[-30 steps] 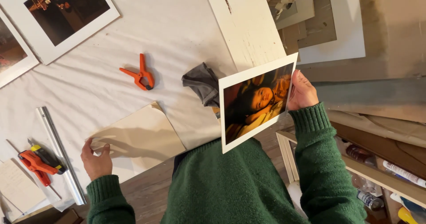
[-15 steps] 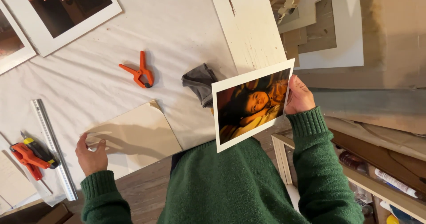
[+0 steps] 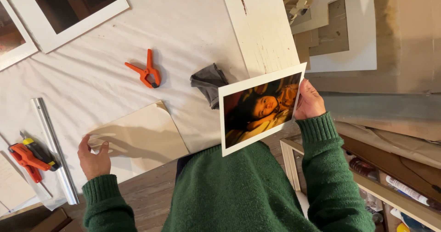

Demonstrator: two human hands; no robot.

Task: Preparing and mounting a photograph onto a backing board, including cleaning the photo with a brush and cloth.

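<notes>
Head view, worktable covered in white cloth (image 3: 193, 25).

Item: photographic print (image 3: 261, 109), white-bordered, warm dark picture. Held up off the table, tilted, in front of the person's green sweater (image 3: 239, 190). Right hand (image 3: 310, 101) grips its right edge, thumb on the front border, fingers curled behind; the hand is closed on the print.

Item: beige backing board (image 3: 142, 138), lying flat at the near edge of the cloth, one far corner slightly curled. Left hand (image 3: 93, 156) rests at its near-left corner, fingers loosely bent, fingertips touching the board's edge; whether it pinches the board or only touches it cannot be told.

Item: orange spring clamp (image 3: 146, 70), on the cloth, farther out than the board and well apart from both hands.

Item: grey rag (image 3: 209, 82), crumpled, just left of the print.

Item: metal straightedge (image 3: 54, 149), lying left of the board.

Item: orange-handled tool (image 3: 28, 156), beside the straightedge at the left edge.

Item: white-painted plank (image 3: 259, 25), running far from the print.

Item: two matted pictures (image 3: 73, 9), far left corner.

Item: shelf (image 3: 390, 186) of clutter, right of the person.
</notes>
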